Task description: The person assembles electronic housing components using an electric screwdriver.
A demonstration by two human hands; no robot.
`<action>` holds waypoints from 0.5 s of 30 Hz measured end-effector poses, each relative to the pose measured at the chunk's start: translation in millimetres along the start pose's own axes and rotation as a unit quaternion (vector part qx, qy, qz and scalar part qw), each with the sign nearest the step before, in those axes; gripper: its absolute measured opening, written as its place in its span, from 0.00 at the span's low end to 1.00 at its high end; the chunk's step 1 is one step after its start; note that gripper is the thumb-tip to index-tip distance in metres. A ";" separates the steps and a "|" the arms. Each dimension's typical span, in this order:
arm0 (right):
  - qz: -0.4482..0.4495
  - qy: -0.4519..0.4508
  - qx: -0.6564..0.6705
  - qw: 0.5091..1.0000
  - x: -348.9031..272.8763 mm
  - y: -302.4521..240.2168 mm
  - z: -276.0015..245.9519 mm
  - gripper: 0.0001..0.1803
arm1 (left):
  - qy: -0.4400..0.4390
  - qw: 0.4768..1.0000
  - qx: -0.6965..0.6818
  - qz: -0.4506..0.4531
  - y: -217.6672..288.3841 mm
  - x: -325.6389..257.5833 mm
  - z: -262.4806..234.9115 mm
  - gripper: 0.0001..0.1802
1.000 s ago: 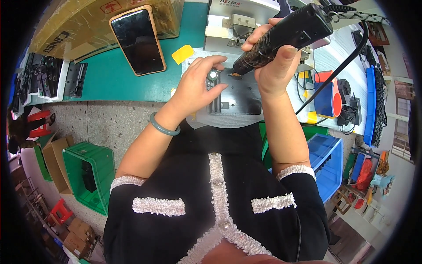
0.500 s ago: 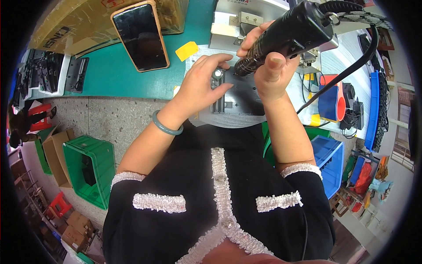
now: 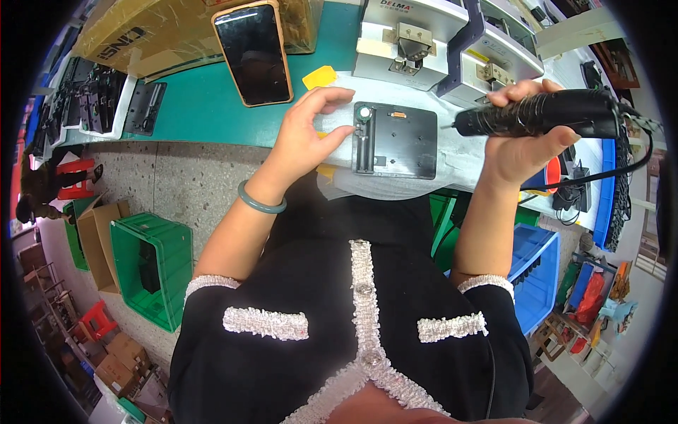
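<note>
A flat black plastic housing point(image 3: 406, 145) lies on white foam sheeting point(image 3: 452, 152) in front of me. Along its left side runs a dark rod-like part, with a small round greenish-white piece at its far left corner. My left hand point(image 3: 311, 127) is just left of the housing, thumb and fingers apart and holding nothing. To the right of the housing, my right hand point(image 3: 519, 145) is wrapped round a black electric screwdriver point(image 3: 544, 115), which lies nearly level. Its thin bit points left toward the housing without touching it, and a cord leaves its right end.
Light-grey machines point(image 3: 409, 56) stand at the back. A phone in an orange case point(image 3: 254, 56) leans against a cardboard box point(image 3: 155, 42). Black parts fill a white tray point(image 3: 116, 113) at the left. Green point(image 3: 155, 272) and blue point(image 3: 533, 275) crates stand below the table.
My right hand has drawn the screwdriver off the housing to the right and tipped it level. My left hand has moved slightly left, away from the housing, which is now uncovered.
</note>
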State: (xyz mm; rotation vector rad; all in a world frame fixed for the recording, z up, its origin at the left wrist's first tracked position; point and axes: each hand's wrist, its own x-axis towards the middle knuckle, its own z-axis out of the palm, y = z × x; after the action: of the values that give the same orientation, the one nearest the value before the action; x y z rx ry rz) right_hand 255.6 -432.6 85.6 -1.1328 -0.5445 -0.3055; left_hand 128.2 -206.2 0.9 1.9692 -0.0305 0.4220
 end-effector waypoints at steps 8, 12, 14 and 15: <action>0.037 -0.033 -0.050 0.997 -18.1 4.9 -37.8 0.40 | 0.029 0.999 -0.036 -0.024 -2.3 3.6 8.3 0.14; 0.033 -0.013 -0.059 0.998 -11.3 5.7 -28.9 0.41 | 0.027 0.998 -0.035 -0.037 -1.7 6.8 13.7 0.10; 0.026 0.018 -0.053 0.998 -0.1 7.4 -22.6 0.42 | 0.045 0.999 0.019 0.002 -2.1 6.9 16.9 0.07; 0.032 0.032 -0.014 0.999 9.4 7.7 -16.2 0.42 | 0.052 0.998 0.020 0.007 -2.1 7.8 18.0 0.07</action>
State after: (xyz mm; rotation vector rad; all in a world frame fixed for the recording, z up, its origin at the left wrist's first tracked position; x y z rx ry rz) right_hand 271.3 -443.9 79.8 -1.1610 -0.4473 -0.2939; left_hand 140.9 -220.0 -5.1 1.9841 0.0300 0.5385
